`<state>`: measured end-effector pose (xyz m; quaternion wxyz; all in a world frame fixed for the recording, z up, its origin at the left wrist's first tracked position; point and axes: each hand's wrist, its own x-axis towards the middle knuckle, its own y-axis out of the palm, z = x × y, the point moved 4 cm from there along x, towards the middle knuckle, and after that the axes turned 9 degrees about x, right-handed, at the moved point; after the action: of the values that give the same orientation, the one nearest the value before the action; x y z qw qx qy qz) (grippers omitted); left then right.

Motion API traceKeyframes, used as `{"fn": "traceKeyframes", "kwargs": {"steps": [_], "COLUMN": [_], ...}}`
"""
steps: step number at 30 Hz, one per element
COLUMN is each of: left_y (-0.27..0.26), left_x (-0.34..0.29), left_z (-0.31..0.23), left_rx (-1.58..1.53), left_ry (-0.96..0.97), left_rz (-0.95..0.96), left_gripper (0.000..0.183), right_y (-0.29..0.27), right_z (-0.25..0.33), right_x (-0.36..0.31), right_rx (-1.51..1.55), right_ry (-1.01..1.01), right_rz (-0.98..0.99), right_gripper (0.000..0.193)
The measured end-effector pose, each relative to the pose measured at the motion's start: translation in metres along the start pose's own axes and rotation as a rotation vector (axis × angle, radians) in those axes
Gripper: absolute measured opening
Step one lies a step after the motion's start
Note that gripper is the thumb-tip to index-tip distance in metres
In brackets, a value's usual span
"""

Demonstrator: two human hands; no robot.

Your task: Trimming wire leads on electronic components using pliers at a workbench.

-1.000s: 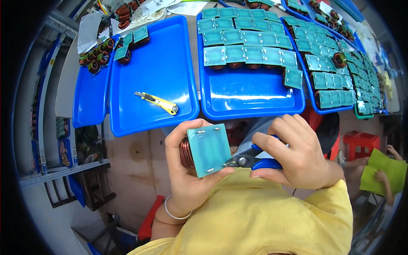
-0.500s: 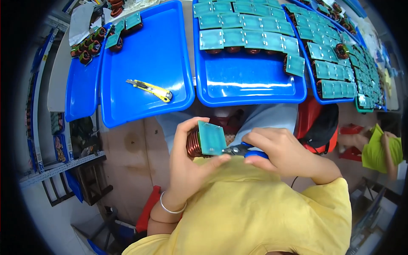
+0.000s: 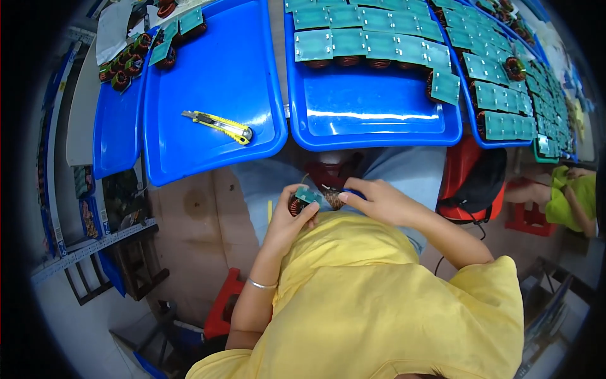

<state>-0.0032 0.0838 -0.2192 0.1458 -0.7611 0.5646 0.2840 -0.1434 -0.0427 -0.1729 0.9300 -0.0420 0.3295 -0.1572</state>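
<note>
In my left hand (image 3: 289, 213) is a copper-wound coil (image 3: 295, 206) with a small green circuit board (image 3: 307, 194) fixed to it. Fingers wrap the coil, and the board's face is tilted. My right hand (image 3: 382, 201) closes around blue-handled pliers (image 3: 355, 189). Their jaws point toward the board, but it is too small to tell whether they touch it. Both hands are low over my lap, just in front of my yellow shirt.
On a blue tray (image 3: 163, 170) lies a yellow utility knife (image 3: 221, 126). Rows of board-topped coils (image 3: 350, 43) fill the back of another blue tray (image 3: 379, 142). More coils (image 3: 129, 62) sit at the far left. A person in a bright shirt (image 3: 579, 199) is at the right edge.
Both hands have moved away from the camera, toward my lap. The board has turned, its face no longer standing broad to view. The pliers' jaws have drawn back a little.
</note>
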Motion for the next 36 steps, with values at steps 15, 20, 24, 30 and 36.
{"fn": "traceKeyframes", "kwargs": {"steps": [15,20,24,30,36], "left_y": [0.02,0.022,0.024,0.024,0.024], "left_x": [-0.059,-0.065,-0.067,-0.069,-0.071], "left_z": [-0.09,-0.094,-0.096,-0.1,-0.104], "left_rx": [-0.03,-0.009,0.009,0.05,0.171], "left_ry": [0.402,0.442,0.464,0.531,0.627], "left_rz": [-0.051,-0.046,-0.056,-0.038,-0.046], "left_gripper": [0.072,0.075,0.078,0.079,0.079], "right_y": [-0.025,-0.025,-0.026,-0.027,-0.028], "right_z": [0.078,0.083,0.085,0.088,0.091], "right_x": [-0.064,-0.071,-0.073,-0.077,-0.079], "right_rx": [-0.521,-0.558,-0.564,-0.562,-0.581], "right_ry": [-0.518,-0.517,-0.532,-0.563,-0.615], "right_rz": [-0.346,-0.34,-0.353,-0.376,-0.398], "right_gripper": [0.037,0.038,0.04,0.041,0.041]}}
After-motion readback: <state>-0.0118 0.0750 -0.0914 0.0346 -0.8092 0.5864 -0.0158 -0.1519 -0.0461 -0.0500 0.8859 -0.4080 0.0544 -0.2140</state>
